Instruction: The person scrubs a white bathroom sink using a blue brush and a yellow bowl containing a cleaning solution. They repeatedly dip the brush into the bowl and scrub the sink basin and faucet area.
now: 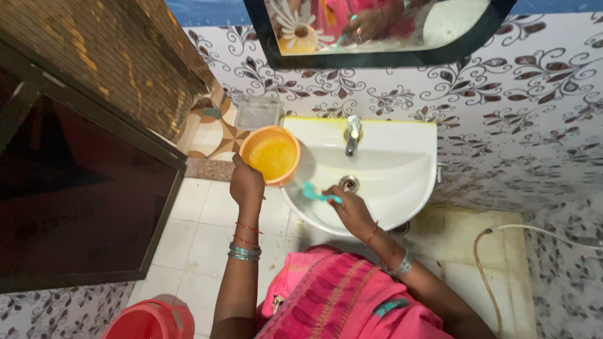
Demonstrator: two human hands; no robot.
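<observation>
A white sink (pixel 402 182) hangs on the patterned wall, tap (pixel 352 134) at its back. The left hand (pixel 246 183) clamps an orange mug (pixel 271 155) of water at the sink's left rim; tilted outward, it could spill onto the floor tiles (pixel 201 238). The right hand (pixel 352 210), over the bowl, closes on a teal brush (pixel 317 195), which may slip if wet.

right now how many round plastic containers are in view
2: a round orange plastic mug held by the left hand at the white basin's left rim, and a red plastic bucket on the floor, partly cut off.
</observation>
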